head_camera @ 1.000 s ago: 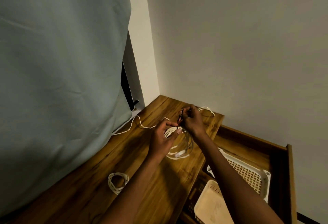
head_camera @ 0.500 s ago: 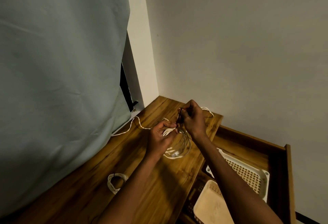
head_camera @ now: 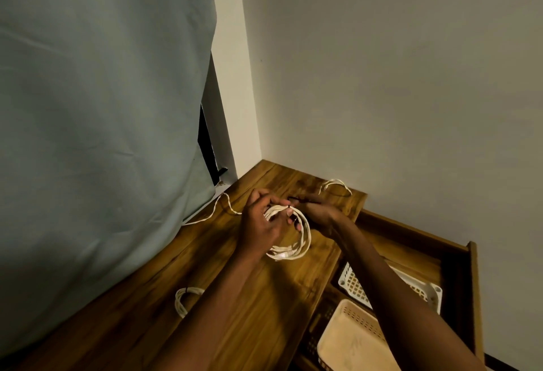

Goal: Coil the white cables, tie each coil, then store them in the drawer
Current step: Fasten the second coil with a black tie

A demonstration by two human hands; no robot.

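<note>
Two hands on one white coil [head_camera: 293, 232], held just above the worktop [head_camera: 264, 312] near its far corner. My left hand [head_camera: 264, 224] has its grip closed round the bundled strands on the coil's left side; loops hang down and right from there, with a connector at the bottom. My right hand [head_camera: 318, 215] pinches a thin black tie [head_camera: 296, 199] that wraps the bundle at the top and sticks out toward the wall. I read this as mid-tie, not yet cinched.

One smaller coil [head_camera: 185, 300] lies tied on the worktop nearer me, by my left forearm. Loose white cable [head_camera: 223, 206] trails off toward the curtain [head_camera: 102, 106], and another loose bit [head_camera: 335, 184] sits at the far corner, so I judge more coiling remains.

Drawer [head_camera: 426, 241] is open at right, with a white basket [head_camera: 423, 291] and a beige basket [head_camera: 349, 338] in it.

Handling, as I judge it: cable is light, limp, a bit springy. Loops will fan out if the left grip relaxes before the tie is tight. Hold where all the strands cross, right beside the tie, never by a single loop or the connector. The tie is thin and easy to lose from a pinch; keep tension along it.
</note>
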